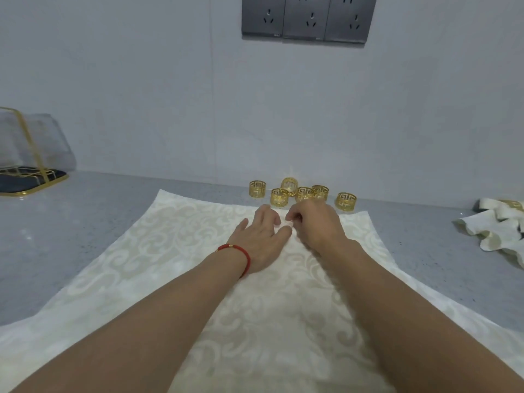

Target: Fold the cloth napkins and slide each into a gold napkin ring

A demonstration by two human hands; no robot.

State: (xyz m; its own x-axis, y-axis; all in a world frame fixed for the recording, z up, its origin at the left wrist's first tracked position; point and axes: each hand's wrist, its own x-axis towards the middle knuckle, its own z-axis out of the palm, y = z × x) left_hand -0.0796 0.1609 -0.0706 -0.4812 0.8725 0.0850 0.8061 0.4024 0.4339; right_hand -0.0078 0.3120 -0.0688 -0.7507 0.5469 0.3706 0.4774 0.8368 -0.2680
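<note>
A cream napkin (158,251) with a pale scroll pattern lies spread flat on the grey counter (71,222). Both hands meet near its far middle. My left hand (261,236), with a red cord on the wrist, lies on the cloth with fingers stretched out. My right hand (314,225) has its fingers curled and pinches a small bit of the cloth beside the left fingertips. Several gold napkin rings (304,192) with cut-out fret patterns stand just beyond the napkin's far edge, by the wall.
At the right edge lies a heap of cream napkins (499,231), one with a gold ring (514,205) on it. A gold wire rack (28,165) on a dark base stands far left. The wall with grey sockets (307,18) closes the back.
</note>
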